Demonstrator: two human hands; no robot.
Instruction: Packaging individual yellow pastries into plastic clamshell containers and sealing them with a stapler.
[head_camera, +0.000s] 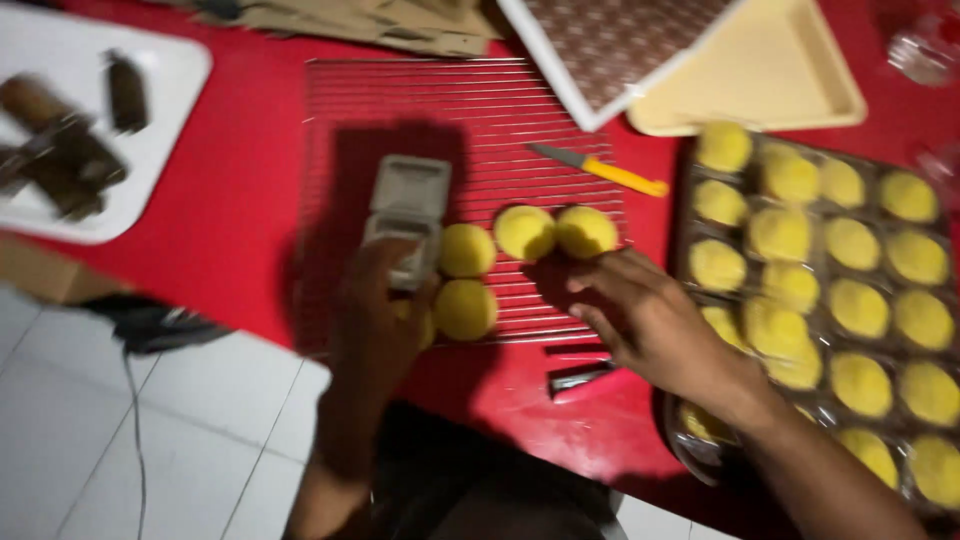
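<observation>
Grey mould (408, 215) gripped by left hand (375, 320); right hand (645, 320) half-open.

- Red table (240, 200), seen from above, slightly blurred.
- Wire cooling rack (400, 95) lying flat on it, five round yellow cakes (525, 232) near its front edge.
- Left hand (375, 320) gripping a grey rectangular mould press (408, 205), just beside the cakes.
- Right hand (650, 320) spread over the rack's right front corner, fingertips (578, 285) close to the nearest cake.
- Muffin tray (683, 200) full of yellow cakes to the right.
- Yellow-handled knife (600, 168) resting on the rack.
- White tray (175, 70) with dark pieces at far left.
- Cream tray (790, 70) at the top.
</observation>
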